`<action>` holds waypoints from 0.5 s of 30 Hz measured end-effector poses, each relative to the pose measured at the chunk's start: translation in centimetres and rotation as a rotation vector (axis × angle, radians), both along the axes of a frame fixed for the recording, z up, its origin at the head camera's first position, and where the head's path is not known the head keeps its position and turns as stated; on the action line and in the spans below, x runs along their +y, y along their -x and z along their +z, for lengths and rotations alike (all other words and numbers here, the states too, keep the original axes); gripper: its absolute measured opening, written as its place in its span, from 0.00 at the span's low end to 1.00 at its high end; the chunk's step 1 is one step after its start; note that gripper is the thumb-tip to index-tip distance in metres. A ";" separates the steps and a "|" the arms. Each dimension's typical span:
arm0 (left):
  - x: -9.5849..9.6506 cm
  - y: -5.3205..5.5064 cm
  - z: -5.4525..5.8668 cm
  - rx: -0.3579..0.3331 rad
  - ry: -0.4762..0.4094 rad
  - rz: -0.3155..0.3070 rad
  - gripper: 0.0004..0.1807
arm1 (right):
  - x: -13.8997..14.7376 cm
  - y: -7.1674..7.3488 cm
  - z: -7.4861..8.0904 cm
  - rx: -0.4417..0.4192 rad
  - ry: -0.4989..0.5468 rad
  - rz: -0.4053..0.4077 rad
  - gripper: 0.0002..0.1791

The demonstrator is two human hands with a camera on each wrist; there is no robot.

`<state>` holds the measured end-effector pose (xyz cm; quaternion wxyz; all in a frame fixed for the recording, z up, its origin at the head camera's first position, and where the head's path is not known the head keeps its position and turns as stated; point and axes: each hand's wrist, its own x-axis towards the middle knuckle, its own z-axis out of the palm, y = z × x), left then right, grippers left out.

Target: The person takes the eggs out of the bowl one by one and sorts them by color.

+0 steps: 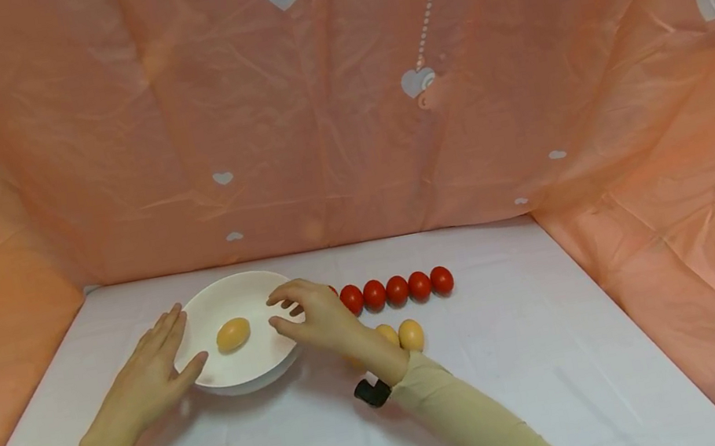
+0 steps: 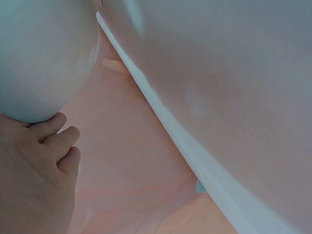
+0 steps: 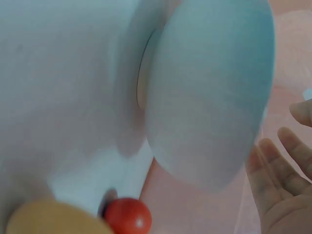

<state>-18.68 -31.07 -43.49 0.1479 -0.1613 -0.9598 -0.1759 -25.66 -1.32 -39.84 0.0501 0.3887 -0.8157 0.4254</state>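
Observation:
A white bowl (image 1: 248,378) stands on the left half of the table with one small yellow oval fruit (image 1: 233,334) inside. My left hand (image 1: 153,366) is at the bowl's left rim, fingers extended and thumb reaching over the edge; in the left wrist view its fingertips lie right by the bowl's outer wall (image 2: 39,63). Over the right rim hovers my right hand (image 1: 317,318), loosely bent, thumb and fingers apart with nothing between them. The right wrist view shows that hand (image 3: 285,190) beside the bowl (image 3: 209,97).
Right of the bowl, several red cherry tomatoes (image 1: 397,291) form a row. Nearer me lie yellow oval fruits (image 1: 411,335), partly hidden by my right forearm. A white cloth covers the table (image 1: 536,383); an orange curtain (image 1: 342,138) with hearts encloses its back and sides.

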 end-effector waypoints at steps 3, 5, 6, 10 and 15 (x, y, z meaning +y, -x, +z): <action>0.0 0.0 0.0 -0.005 -0.002 0.002 0.44 | -1.1 0.0 0.0 -0.004 -0.059 -0.007 0.15; 0.0 0.1 0.0 -0.008 -0.002 0.002 0.44 | -1.8 0.0 -0.1 0.002 -0.095 -0.010 0.15; 0.0 0.1 0.0 -0.010 -0.003 0.001 0.44 | -2.1 0.1 0.0 0.008 -0.113 -0.009 0.15; 0.0 0.1 0.0 -0.003 -0.007 -0.001 0.44 | -3.5 0.6 0.1 0.028 -0.211 -0.015 0.15; 0.0 0.0 0.0 0.000 -0.010 -0.001 0.43 | -5.4 1.8 0.3 0.039 -0.357 0.006 0.16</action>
